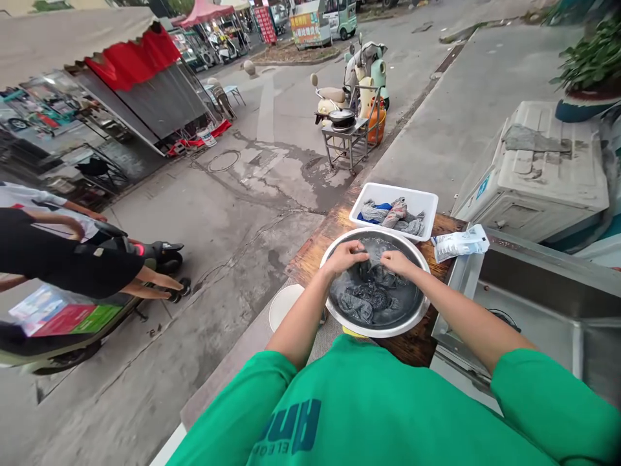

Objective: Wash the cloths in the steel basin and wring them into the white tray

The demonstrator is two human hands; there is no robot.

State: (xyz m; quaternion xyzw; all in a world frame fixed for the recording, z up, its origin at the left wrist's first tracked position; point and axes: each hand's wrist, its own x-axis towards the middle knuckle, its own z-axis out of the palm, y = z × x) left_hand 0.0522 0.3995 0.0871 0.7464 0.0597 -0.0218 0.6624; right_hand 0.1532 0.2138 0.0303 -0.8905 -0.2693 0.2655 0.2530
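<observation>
A round metal basin (330, 309) with a wide pale rim stands on the wooden table in front of me, full of dark grey water. Grey wet cloths (366, 301) lie soaking in it, possibly socks. Over the basin's left side, my left hand (345, 255) has its fingers closed on a dark wet cloth (359, 266) that hangs into the water. My right hand (396, 263) is closed a little to the right, fingertips pinched at the same dark cloth. Its exact grip is too small to make out.
Behind the basin sits a white tray (431, 210) of grey and blue cloths. A plastic packet (460, 243) lies at the metal sink's edge (490, 259). A white bowl (284, 305) stands left of the basin. People and a scooter (63, 346) are at far left.
</observation>
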